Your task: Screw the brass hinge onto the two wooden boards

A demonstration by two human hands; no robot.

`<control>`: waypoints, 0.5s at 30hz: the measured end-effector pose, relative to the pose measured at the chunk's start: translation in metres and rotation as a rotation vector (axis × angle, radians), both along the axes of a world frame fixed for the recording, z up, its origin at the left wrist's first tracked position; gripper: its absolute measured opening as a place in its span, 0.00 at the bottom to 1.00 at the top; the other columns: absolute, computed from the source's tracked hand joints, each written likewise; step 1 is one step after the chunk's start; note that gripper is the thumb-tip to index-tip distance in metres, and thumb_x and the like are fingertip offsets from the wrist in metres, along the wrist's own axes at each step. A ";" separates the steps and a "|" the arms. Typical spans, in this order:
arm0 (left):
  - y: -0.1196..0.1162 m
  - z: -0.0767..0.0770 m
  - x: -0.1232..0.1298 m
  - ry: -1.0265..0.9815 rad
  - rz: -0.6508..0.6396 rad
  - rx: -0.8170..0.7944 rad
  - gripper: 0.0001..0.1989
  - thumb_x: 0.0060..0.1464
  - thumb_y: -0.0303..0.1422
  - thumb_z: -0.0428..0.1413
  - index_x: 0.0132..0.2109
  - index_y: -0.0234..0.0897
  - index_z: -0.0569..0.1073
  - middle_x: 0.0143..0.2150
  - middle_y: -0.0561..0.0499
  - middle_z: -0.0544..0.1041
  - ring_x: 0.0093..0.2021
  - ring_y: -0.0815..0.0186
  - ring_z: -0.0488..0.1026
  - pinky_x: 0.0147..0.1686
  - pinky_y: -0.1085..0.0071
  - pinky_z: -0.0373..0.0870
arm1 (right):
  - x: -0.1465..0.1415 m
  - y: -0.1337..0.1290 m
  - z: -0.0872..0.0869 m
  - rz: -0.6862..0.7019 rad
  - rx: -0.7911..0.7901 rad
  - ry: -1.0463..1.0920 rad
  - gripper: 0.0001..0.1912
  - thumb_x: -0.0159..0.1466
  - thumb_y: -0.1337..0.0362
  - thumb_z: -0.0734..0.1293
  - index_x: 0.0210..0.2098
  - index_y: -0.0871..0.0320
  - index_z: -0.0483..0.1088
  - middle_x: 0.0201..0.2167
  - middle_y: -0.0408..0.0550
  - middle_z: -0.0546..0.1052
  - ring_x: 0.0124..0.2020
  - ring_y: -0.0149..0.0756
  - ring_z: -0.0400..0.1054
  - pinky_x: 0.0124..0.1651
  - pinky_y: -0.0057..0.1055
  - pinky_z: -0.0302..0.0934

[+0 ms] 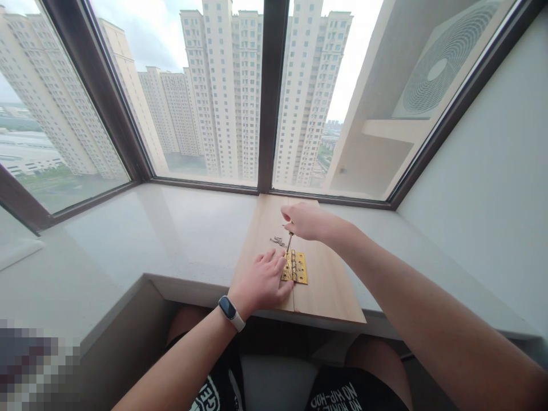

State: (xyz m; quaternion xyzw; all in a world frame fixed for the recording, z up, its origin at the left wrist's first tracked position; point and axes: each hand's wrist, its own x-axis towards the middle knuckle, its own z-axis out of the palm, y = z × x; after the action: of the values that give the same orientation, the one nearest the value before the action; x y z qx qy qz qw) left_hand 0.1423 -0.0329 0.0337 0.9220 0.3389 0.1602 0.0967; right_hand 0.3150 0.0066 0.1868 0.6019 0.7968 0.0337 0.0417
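A brass-coloured hinge (301, 268) lies unfolded across the seam between two pale wooden boards (329, 291). My left hand (264, 278) rests on the boards with fingers spread, its fingertips pressing the hinge's left leaf. Above it, my right hand (306, 220) is closed around the handle of a screwdriver (290, 241). The shaft points down, and its tip meets the upper part of the left leaf; whether a screw sits under it is too small to tell. Several loose screws (278, 241) lie in a small pile just left of the screwdriver.
The boards lie on a white window sill (184, 228), whose front edge is close to my knees. Dark window frames (268, 114) rise behind, and a white wall (483, 171) stands at the right. A blurred patch (29, 365) covers the lower left corner.
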 end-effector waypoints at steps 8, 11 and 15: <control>-0.002 0.001 -0.004 -0.007 0.011 0.026 0.29 0.65 0.48 0.46 0.66 0.36 0.63 0.73 0.41 0.59 0.73 0.48 0.52 0.68 0.50 0.54 | 0.000 -0.004 -0.003 0.031 0.010 0.058 0.08 0.63 0.66 0.67 0.43 0.56 0.69 0.43 0.53 0.78 0.43 0.42 0.71 0.38 0.32 0.56; -0.004 0.002 -0.006 -0.006 0.016 0.024 0.29 0.65 0.48 0.46 0.66 0.37 0.63 0.73 0.41 0.59 0.73 0.49 0.52 0.68 0.51 0.54 | -0.001 -0.005 -0.002 0.034 -0.004 0.083 0.10 0.60 0.69 0.68 0.42 0.55 0.69 0.40 0.51 0.78 0.41 0.41 0.71 0.38 0.32 0.56; -0.005 0.003 -0.007 -0.009 0.022 0.040 0.27 0.66 0.47 0.46 0.65 0.37 0.64 0.71 0.41 0.63 0.72 0.50 0.55 0.69 0.53 0.55 | -0.001 -0.006 -0.002 0.015 -0.016 0.113 0.11 0.60 0.71 0.67 0.42 0.55 0.68 0.40 0.50 0.78 0.41 0.41 0.70 0.36 0.31 0.55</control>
State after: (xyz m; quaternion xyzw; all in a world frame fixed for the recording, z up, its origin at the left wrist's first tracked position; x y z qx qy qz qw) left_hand 0.1353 -0.0380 0.0364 0.9194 0.3452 0.1718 0.0780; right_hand 0.3137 0.0007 0.1853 0.5967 0.8025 -0.0064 0.0013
